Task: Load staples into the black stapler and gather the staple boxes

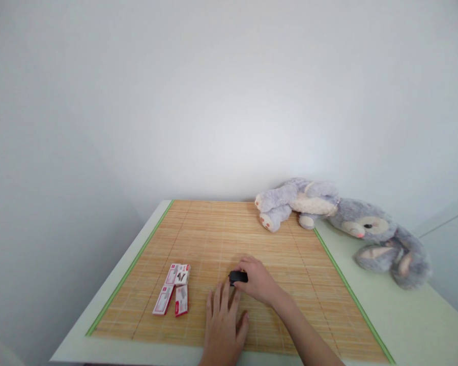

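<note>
A small black stapler point(238, 276) is over the bamboo mat, gripped at its right end between the thumb and fingers of my right hand point(256, 279). My left hand point(224, 320) lies flat, palm down, with its fingers stretched forward and apart. Its longer fingertips come close to the stapler's near left side; whether they touch it I cannot tell. Left of my hands lie several small white and red boxes, among them one with a stapler picture point(181, 275) and a narrow one point(181, 300) nearer me.
The bamboo mat point(221, 229) with green edging covers much of the pale table point(389, 305). A grey plush rabbit point(362, 219) lies on its side at the back right, its feet over the mat's far corner. A white wall point(213, 101) stands behind.
</note>
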`<state>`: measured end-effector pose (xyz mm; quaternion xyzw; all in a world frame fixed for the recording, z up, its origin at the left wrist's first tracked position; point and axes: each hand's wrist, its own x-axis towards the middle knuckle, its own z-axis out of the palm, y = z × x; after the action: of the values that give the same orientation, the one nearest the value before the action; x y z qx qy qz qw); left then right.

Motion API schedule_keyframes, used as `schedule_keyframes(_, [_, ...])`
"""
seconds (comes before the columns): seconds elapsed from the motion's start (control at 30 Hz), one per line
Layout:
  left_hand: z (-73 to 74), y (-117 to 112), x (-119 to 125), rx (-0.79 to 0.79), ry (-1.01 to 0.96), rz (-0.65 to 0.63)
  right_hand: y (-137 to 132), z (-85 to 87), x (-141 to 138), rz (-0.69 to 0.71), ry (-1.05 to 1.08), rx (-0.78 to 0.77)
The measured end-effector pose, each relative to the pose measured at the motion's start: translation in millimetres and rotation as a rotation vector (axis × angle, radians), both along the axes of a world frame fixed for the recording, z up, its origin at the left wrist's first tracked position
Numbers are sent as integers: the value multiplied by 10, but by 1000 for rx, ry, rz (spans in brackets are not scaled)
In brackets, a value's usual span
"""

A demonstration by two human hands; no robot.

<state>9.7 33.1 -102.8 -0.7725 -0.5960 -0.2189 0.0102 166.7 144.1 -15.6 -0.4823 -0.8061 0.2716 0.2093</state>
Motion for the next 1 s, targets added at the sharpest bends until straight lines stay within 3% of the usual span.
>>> schedule_keyframes(0.17, [-55, 28, 16, -11, 23, 68, 78, 256, 136, 57, 12, 17])
schedule_keyframes(0.27, [-30, 36, -13, -21, 44, 61, 14, 425, 485, 38, 50, 35])
schedule_keyframes(0.33, [-13, 37, -24, -34, 51, 58, -48, 435, 795, -6, 69, 43])
schedule_keyframes(0.47, [-2, 41, -7, -51, 47, 63, -143, 170, 1363, -142, 172, -18])
schedule_keyframes(0.57, [-6, 62, -6, -25, 21, 48, -184, -103, 1578, -188, 181, -65])
schedule_keyframes(0.7, [18, 78, -183, 35, -34, 35, -296, -319, 1658, -237, 200, -101])
schedule_keyframes(0.9, [103, -21, -800, 115, -77, 464, -764, -385, 1686, -560, 305, -116])
schedule_keyframes(1.0, [9, -114, -1026, 91, -61, 454, -1032, -468, 1469, -555, 398, -220])
